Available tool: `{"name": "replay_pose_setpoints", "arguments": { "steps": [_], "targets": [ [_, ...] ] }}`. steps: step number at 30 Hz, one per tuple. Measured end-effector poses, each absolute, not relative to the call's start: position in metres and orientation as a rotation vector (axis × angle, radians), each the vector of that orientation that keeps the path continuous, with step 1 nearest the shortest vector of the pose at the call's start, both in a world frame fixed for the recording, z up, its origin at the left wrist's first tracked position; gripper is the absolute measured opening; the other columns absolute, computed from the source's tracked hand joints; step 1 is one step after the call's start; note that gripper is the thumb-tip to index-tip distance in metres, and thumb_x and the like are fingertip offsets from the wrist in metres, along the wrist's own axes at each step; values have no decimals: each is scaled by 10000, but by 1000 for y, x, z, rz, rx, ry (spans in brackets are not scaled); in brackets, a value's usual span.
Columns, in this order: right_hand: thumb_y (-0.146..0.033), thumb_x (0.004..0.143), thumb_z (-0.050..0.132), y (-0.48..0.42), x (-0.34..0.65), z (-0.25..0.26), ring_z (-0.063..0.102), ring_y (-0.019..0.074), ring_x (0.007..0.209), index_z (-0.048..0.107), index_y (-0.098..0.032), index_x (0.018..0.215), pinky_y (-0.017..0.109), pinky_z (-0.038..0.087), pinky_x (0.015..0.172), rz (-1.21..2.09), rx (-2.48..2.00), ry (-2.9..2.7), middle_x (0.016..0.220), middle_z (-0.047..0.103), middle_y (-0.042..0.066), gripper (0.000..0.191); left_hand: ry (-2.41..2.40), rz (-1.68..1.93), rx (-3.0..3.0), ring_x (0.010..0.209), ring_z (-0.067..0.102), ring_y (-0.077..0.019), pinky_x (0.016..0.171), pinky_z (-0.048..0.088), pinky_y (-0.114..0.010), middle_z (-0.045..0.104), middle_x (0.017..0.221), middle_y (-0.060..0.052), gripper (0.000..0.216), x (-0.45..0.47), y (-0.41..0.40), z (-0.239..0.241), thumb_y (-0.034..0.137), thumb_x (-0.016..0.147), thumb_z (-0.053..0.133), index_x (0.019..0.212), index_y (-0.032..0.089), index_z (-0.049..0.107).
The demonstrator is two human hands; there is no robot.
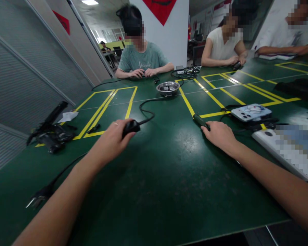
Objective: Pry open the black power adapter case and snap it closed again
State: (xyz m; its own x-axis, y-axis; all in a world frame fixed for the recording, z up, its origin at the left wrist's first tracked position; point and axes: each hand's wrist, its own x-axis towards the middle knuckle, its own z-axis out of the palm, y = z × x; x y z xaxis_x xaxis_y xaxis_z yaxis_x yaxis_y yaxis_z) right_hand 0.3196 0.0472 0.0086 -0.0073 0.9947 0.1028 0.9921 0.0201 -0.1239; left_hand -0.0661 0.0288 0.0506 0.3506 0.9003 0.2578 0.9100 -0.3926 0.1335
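Note:
My left hand [111, 136] is closed around a black power adapter [132, 127] above the green table. From the adapter a black cord [150, 116] runs forward toward the metal bowl, and another cord goes back under my forearm to a plug with metal prongs [37, 198] at the lower left. On the right, my right hand [219, 135] has its fingers curled over a dark green, rod-like handle [200, 121] lying near the tabletop. The rest of that tool is hidden under my hand and wrist, so its kind does not show.
A metal bowl [159, 91] with small dark parts stands ahead. Black gear [53, 136] lies at left. A phone in a picture case [251, 112] and a white device [267, 136] are at right. Several people sit opposite; a cable bundle [191, 72] lies near them. Yellow tape marks the table.

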Motion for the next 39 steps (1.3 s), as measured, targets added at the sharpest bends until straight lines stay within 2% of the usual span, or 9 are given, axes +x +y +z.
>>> {"name": "replay_pose_setpoints", "arguments": {
  "steps": [4,8,16,24,27,30,34,37,39],
  "targets": [
    [-469,918,377,46,319,8,669,311,820,683,-149,1047,390,472,660,21,-2080,-2125,930,704,146,460,-1910,-422,-2351,1127,519,-319,1002,392,-460,538,1214,-180,559,-123,62,24,451,920,432,1359,108,396],
    [-455,931,348,45,319,9,670,317,812,685,-131,1013,397,473,665,4,-2138,-2083,901,702,166,475,-1955,-318,-2398,1114,512,-325,1011,384,-468,543,1198,-170,584,-135,71,1,495,914,445,1330,85,437],
    [-390,967,264,45,323,12,680,312,807,681,-95,949,398,476,687,-9,-2208,-2030,906,694,217,511,-2007,-382,-2465,1071,518,-280,988,424,-400,525,1169,-125,642,-132,63,14,576,918,430,1294,58,470],
    [-383,968,301,46,324,9,675,328,811,677,-92,951,414,478,683,-22,-2205,-2036,903,689,190,476,-2058,-498,-2355,1055,532,-251,971,439,-401,542,1161,-116,554,-127,65,12,489,933,456,1300,74,468],
    [-412,974,286,42,322,14,664,318,824,659,-85,1025,410,474,681,-69,-2184,-2000,966,669,191,498,-2017,-549,-2311,1068,521,-266,979,427,-426,527,1160,-129,561,-116,60,21,493,930,458,1297,69,466],
    [-434,971,327,33,313,25,635,277,859,634,-114,1126,391,468,713,-112,-1898,-1973,1037,640,159,470,-1947,-563,-2345,1083,523,-273,994,415,-429,525,1186,-127,542,-91,49,31,497,921,474,1300,108,470],
    [-460,932,468,12,289,34,595,182,817,605,-172,1208,336,479,749,378,-1336,-2077,982,627,76,422,-1827,-559,-2592,1088,558,-261,961,442,-414,533,1240,-97,472,-34,19,37,458,939,451,1341,211,419],
    [-494,863,580,-6,271,30,591,179,917,489,-182,1357,345,495,819,791,-1127,-2125,1133,605,84,591,-1733,-572,-2912,1025,593,-233,917,467,-399,551,1207,-88,420,8,-10,39,406,966,406,1346,236,354],
    [-461,849,613,-13,263,24,589,182,966,487,-184,1356,360,491,867,964,-1058,-2126,1176,603,85,592,-1672,-557,-3071,1008,595,-219,896,476,-383,557,1173,-80,378,27,-25,39,371,965,410,1314,240,346]
  ]
}}
